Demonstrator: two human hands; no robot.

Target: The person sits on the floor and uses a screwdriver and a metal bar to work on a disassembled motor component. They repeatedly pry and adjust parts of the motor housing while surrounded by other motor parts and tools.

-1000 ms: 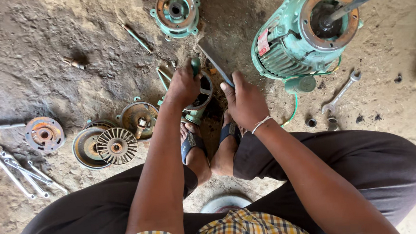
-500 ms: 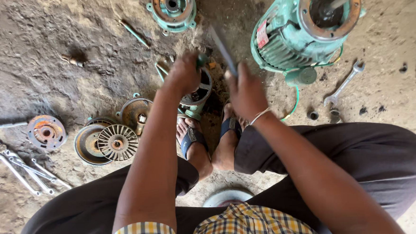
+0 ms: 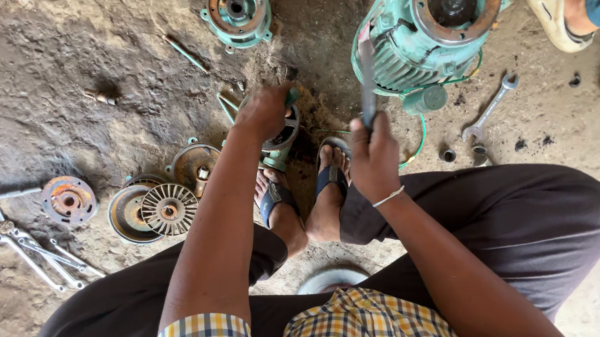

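Note:
I squat over a dirt floor with both feet in sandals. My left hand [image 3: 264,112] grips the top of a small teal, rusty motor end cover [image 3: 281,136] that stands on edge just in front of my left foot. My right hand [image 3: 374,156] is closed around a flat grey metal bar [image 3: 367,76], held upright and raised above my right foot, apart from the cover. A large teal electric motor [image 3: 416,39] with a rusty open end and a shaft lies just beyond the bar.
Another teal end cover [image 3: 238,11] lies at the top. Rusty discs and a finned fan wheel [image 3: 169,209] sit at left, with spanners [image 3: 37,254] farther left. A spanner [image 3: 490,107] and small nuts lie right of the motor. Another person's sandalled foot [image 3: 565,4] is at top right.
My right hand has lifted the metal bar from against the end cover up and to the right. My left hand stays on the cover.

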